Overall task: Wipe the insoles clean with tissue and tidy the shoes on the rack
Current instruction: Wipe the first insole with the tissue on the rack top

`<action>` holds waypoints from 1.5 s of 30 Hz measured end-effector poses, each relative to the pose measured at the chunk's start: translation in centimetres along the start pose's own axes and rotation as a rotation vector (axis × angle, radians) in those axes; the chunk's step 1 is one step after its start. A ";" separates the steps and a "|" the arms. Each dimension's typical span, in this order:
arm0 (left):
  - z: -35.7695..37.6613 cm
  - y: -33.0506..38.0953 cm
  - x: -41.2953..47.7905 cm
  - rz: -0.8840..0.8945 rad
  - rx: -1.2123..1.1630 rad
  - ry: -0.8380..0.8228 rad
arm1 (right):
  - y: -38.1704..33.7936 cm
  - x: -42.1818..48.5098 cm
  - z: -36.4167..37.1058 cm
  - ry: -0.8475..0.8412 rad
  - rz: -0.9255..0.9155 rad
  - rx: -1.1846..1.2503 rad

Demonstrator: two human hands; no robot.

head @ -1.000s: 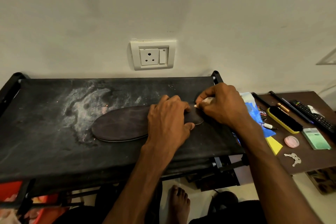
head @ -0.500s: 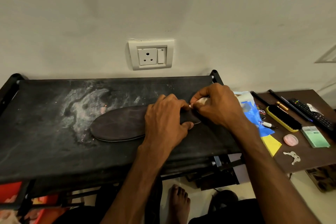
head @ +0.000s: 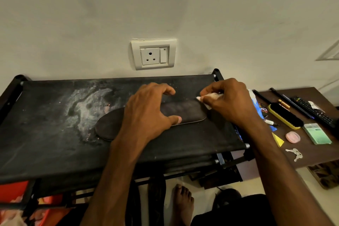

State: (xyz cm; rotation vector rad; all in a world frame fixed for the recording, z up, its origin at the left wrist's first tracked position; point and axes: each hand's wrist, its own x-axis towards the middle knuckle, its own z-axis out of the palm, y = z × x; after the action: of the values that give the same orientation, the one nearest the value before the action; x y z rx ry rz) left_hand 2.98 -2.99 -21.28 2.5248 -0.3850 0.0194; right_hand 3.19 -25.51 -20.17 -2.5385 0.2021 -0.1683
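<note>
A dark insole [head: 185,111] lies flat on the black fabric top of the shoe rack [head: 45,143], its long axis running left to right. My left hand [head: 148,110] spans its middle, fingers curled over the far edge and thumb on the near edge. My right hand [head: 229,102] pinches a crumpled white tissue [head: 209,97] against the insole's right end. Much of the insole's middle is hidden under my left hand.
White dust marks the rack top [head: 86,108] left of the insole. A brown side table [head: 311,148] on the right holds a yellow-backed brush [head: 285,117], a remote [head: 313,112], a pink dish [head: 293,136], keys [head: 295,153] and a blue packet [head: 256,104]. A socket [head: 153,54] is on the wall.
My left hand has spread wider across the insole, fingers reaching its far edge. My right hand with the tissue stays at the right end, shifted slightly.
</note>
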 end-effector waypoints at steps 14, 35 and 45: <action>-0.3 -2.3 -0.1 -0.108 0.151 -0.134 | -3.5 -1.1 4.2 -0.117 -0.068 -0.196; 0.4 -3.7 -0.2 -0.102 -0.004 -0.048 | -7.2 -2.2 7.9 -0.192 -0.402 -0.115; 0.8 -3.7 -0.1 -0.099 -0.041 -0.033 | -4.5 -1.0 6.4 -0.087 -0.308 -0.157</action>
State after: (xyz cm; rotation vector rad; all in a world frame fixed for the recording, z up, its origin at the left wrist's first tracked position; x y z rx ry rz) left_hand 3.84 -0.44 -23.94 2.5033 -0.2703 -0.0676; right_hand 3.73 -18.16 -22.93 -2.7145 -0.2199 -0.1655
